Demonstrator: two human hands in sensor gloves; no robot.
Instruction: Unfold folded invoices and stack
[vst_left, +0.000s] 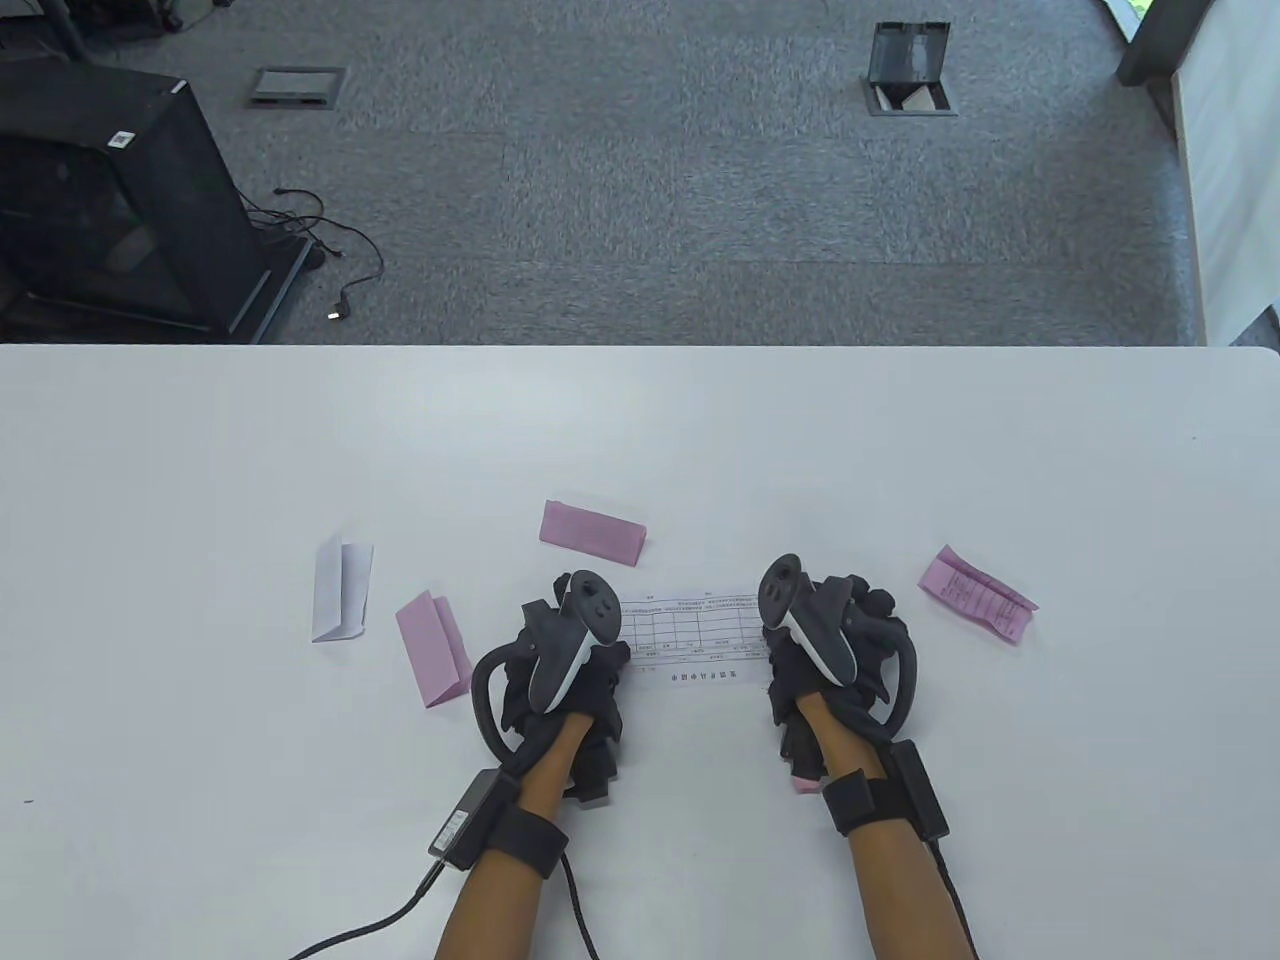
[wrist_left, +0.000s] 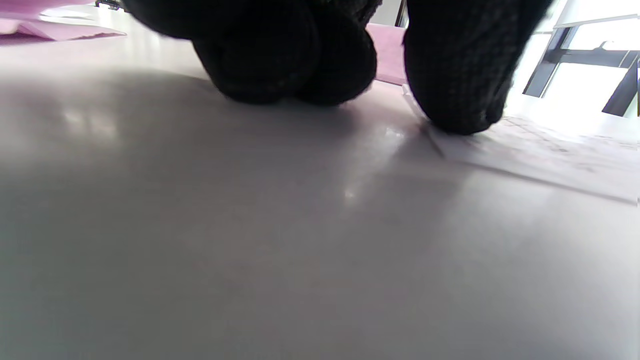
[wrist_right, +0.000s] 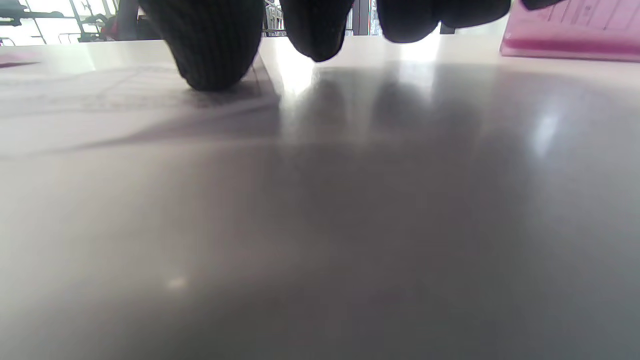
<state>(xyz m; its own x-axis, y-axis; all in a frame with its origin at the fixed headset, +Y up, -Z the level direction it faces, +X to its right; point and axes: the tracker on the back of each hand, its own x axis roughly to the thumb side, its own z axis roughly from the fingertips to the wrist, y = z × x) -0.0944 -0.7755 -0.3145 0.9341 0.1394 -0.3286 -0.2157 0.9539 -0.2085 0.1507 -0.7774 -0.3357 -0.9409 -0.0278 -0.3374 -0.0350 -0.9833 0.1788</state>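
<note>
An unfolded white invoice (vst_left: 692, 635) with a printed grid lies flat on the white table (vst_left: 640, 430) between my hands. My left hand (vst_left: 560, 660) presses its left end; in the left wrist view a fingertip (wrist_left: 457, 100) rests on the paper's corner (wrist_left: 540, 155). My right hand (vst_left: 830, 650) presses its right end; in the right wrist view a fingertip (wrist_right: 212, 55) rests on the paper (wrist_right: 100, 95). Folded invoices lie around: a white one (vst_left: 340, 590) at left, pink ones (vst_left: 432, 650) (vst_left: 592, 533) near my left hand, and a creased pink one (vst_left: 978, 594) at right.
The table's far edge (vst_left: 640, 347) borders grey carpet. A black cabinet (vst_left: 110, 200) with cables stands on the floor at far left. Cables trail from both wrists toward the near edge.
</note>
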